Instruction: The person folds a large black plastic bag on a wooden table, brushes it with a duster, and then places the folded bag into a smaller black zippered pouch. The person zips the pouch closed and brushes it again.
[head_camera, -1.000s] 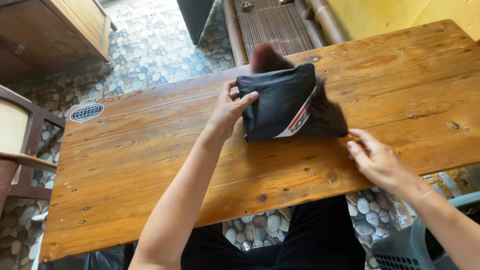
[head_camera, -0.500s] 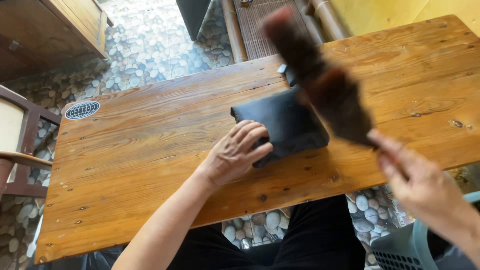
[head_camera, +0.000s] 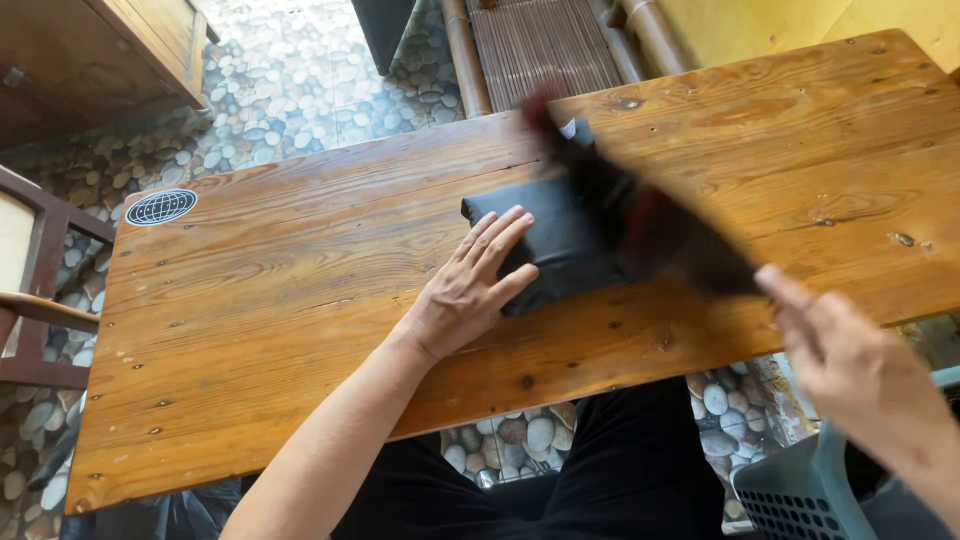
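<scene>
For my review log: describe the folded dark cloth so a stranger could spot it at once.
On the long wooden table, look to the middle. The folded black cloth lies flat under the left hand. Unlike the blurred dark piece the right hand swings, it lies still.

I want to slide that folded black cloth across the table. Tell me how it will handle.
The black cloth is probably floppy: its loose end streaks blurred from the right hand. Likely light, it lies flat under the left hand. Pushed over the wooden table, it may bunch rather than slide.
</scene>
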